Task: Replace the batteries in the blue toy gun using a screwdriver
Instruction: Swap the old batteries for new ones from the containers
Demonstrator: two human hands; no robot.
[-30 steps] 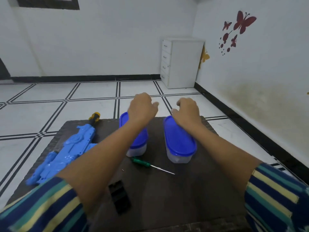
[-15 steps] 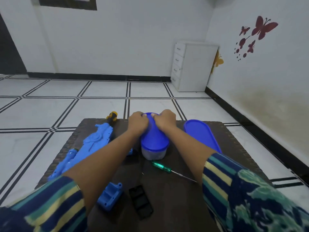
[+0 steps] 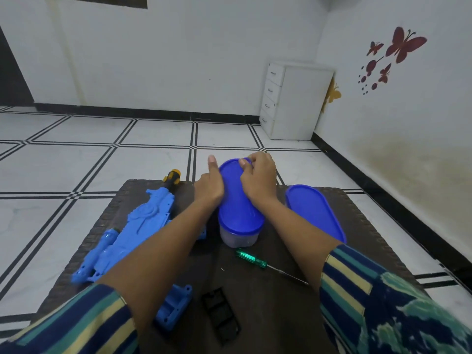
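Observation:
The blue toy gun point(image 3: 138, 231) lies on the left of the dark table point(image 3: 268, 302), its yellow-and-black muzzle pointing away. A loose blue gun part point(image 3: 175, 306) and a black battery cover point(image 3: 221, 312) lie near the front edge. A green-handled screwdriver point(image 3: 251, 258) lies in front of a clear container with a blue lid point(image 3: 238, 221). My left hand point(image 3: 209, 186) holds the container's left side, thumb sticking up. My right hand point(image 3: 259, 178) pinches the lid's far rim with curled fingers.
A second blue-lidded container point(image 3: 314, 213) stands right of the first, partly behind my right forearm. Beyond the table lie white floor tiles with black lines, and a white drawer cabinet point(image 3: 296, 100) stands in the far corner.
Both hands came from above the two containers onto the middle one. My left thumb now sticks up beside the lid and my right fingers sit at its far rim.

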